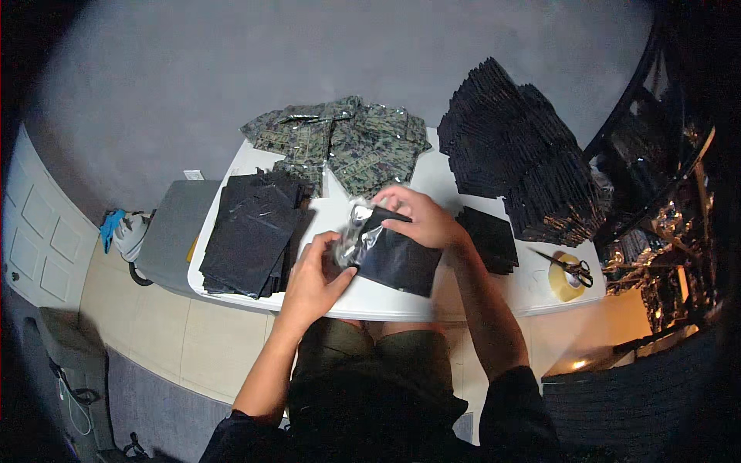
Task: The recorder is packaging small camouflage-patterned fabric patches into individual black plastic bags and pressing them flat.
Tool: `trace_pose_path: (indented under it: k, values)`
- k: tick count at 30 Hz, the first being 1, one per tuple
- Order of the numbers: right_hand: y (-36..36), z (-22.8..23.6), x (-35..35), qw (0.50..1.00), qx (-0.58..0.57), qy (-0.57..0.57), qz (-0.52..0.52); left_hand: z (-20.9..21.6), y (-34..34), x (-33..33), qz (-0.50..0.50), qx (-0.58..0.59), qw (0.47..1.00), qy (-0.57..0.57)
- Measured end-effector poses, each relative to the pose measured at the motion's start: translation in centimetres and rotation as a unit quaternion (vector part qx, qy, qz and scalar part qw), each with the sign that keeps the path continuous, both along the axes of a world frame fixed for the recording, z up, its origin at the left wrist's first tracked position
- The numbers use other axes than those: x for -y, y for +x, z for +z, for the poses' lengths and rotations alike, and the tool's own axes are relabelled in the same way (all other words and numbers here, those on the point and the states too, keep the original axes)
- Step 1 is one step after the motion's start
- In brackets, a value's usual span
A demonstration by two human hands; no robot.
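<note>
A folded black cloth in a clear plastic bag (398,260) lies tilted over the near middle of the white table. My right hand (423,218) grips its far edge between thumb and fingers. At the bag's shiny, crumpled left end, my left hand (315,279) curls its thumb and fingers around the loose plastic. Left of that hand rests a stack of flat black packets (251,231). Beyond both hands, camouflage-patterned garments (370,143) in clear plastic are heaped. A smaller pile of folded black cloth (490,241) sits just past my right wrist.
Tall piles of folded black cloth (502,139) lean at the table's far right. Black scissors (575,270) lie on a roll of yellowish tape (566,284) near the right corner. A grey seat (179,231) stands left of the white table (370,310), against which I sit.
</note>
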State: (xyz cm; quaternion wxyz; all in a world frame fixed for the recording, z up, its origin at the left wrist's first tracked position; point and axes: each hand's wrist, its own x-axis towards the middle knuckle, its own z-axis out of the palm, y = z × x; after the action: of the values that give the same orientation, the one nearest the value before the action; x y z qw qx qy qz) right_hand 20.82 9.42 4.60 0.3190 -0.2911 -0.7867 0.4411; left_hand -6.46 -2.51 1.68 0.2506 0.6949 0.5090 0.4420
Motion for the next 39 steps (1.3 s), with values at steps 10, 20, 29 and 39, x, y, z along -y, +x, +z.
trace_pose_path:
  k: [10,20,29,39]
  values:
    - [2.3,4.1,8.5,0.963,-0.087,0.159,-0.2,6.8,0.8,-2.4,-0.088,0.033,0.996,0.005]
    - [5.3,7.2,10.7,0.93,0.021,0.287,-0.229,10.9,1.7,-3.8,-0.18,-0.056,0.974,0.129]
    - [6.2,7.2,10.5,0.932,0.049,0.272,-0.235,12.0,1.5,-4.9,-0.188,-0.078,0.969,0.138]
    - [6.0,7.7,10.1,0.905,0.012,0.334,-0.263,14.0,1.6,-5.3,-0.171,-0.068,0.957,0.225]
